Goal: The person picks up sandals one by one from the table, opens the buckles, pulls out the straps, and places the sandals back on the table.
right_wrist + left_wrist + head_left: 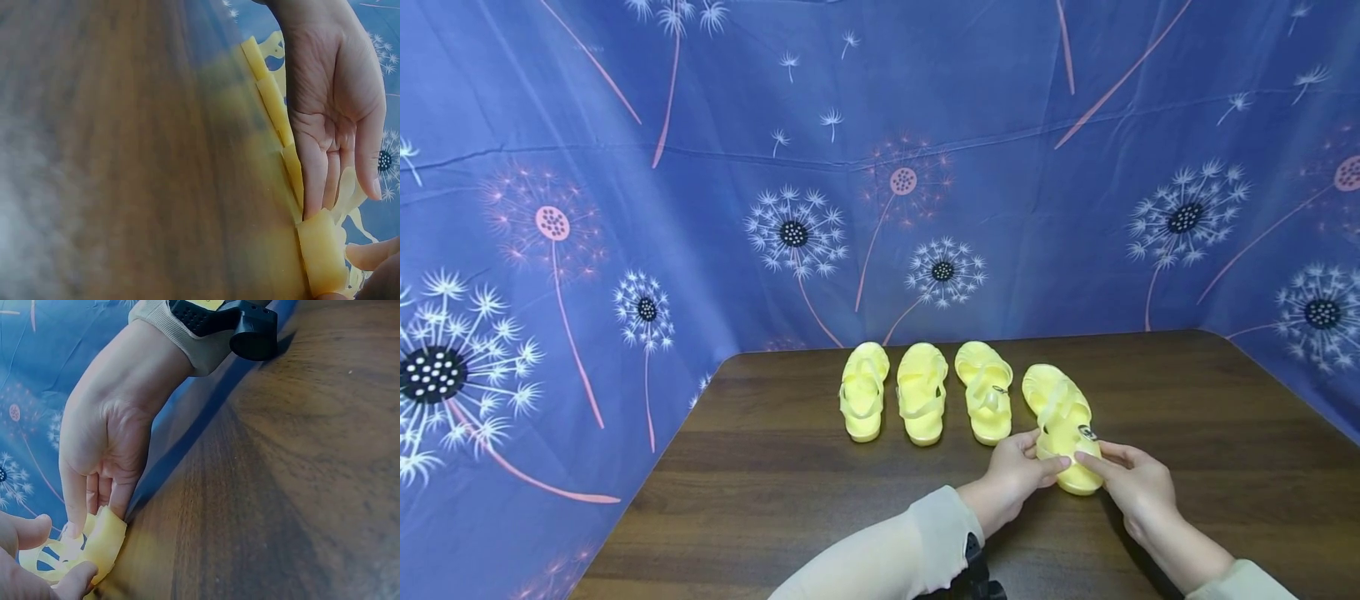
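Observation:
A pale yellow sandal (1078, 480) lies at the right end of a row, toe to the back and turned slightly left. My left hand (1017, 473) grips its heel from the left, thumb over the insole. From the other side my right hand (1141, 487) pinches the same heel, its thumb also on top. A small shiny buckle (1087, 432) shows on the strap. In the left wrist view, the right hand (109, 444) reaches down to the heel (106, 544). The right wrist view has the left hand (337, 94) against the heel (322, 253).
Left of the held sandal stand three more yellow sandals, a far-left one (863, 427), a middle one (923, 427) and a nearer one (990, 427), toes to the back. They sit near the rear of the brown wooden table (775, 500). A blue dandelion-print cloth (1037, 217) hangs behind.

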A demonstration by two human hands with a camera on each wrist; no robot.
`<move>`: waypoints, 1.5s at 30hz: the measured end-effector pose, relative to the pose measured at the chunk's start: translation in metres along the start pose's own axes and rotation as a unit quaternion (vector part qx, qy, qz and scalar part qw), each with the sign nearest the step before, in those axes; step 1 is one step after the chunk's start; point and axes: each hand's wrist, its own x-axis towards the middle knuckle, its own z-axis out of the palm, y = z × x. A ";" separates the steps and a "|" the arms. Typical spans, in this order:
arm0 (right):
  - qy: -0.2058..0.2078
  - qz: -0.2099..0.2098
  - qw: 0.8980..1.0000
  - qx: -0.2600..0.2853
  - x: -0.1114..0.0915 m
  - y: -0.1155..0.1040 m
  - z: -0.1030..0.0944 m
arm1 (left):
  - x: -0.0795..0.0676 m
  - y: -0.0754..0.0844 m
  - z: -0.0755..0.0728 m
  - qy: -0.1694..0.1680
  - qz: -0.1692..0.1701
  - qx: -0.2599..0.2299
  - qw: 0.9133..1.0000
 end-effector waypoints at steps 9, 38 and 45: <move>0.004 -0.008 1.000 0.003 0.006 -0.001 0.003 | 0.006 -0.003 0.000 0.008 0.002 -0.002 1.000; -0.018 0.003 1.000 0.020 0.023 -0.014 0.000 | 0.023 0.010 0.005 0.034 -0.012 0.030 0.999; -0.007 0.009 0.999 0.030 0.028 -0.016 0.004 | 0.027 0.012 0.006 0.050 -0.018 0.042 0.998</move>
